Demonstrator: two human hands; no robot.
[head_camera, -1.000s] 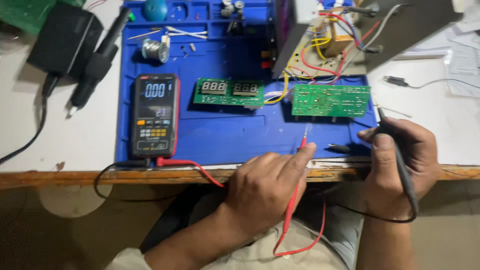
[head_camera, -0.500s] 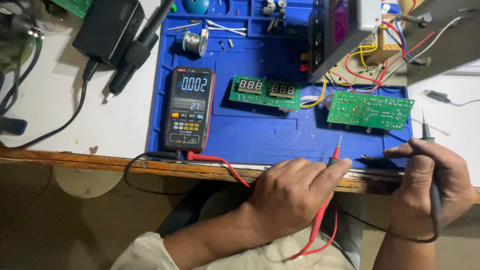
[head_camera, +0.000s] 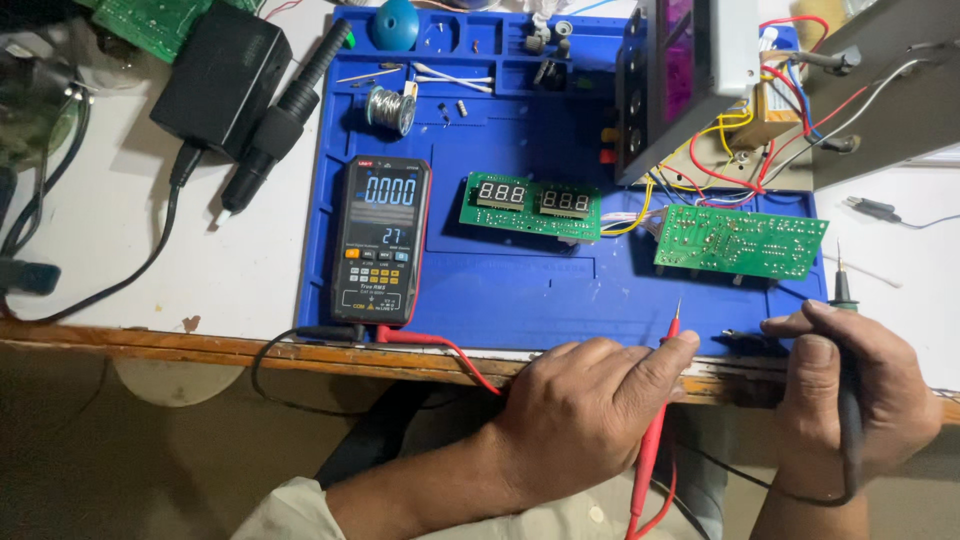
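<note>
Our left hand has its grip closed on the red probe, tip up just short of the blue mat. Right hand grips the black probe, tip near the green circuit board. We'd steady both wrists on the counter edge and keep tips on single pads, multimeter in sight.

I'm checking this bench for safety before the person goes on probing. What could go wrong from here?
The bare wiring beside the green board is crowded, so the red probe in the left hand could bridge contacts. The meter leads hang over the table edge and could snag.
</note>
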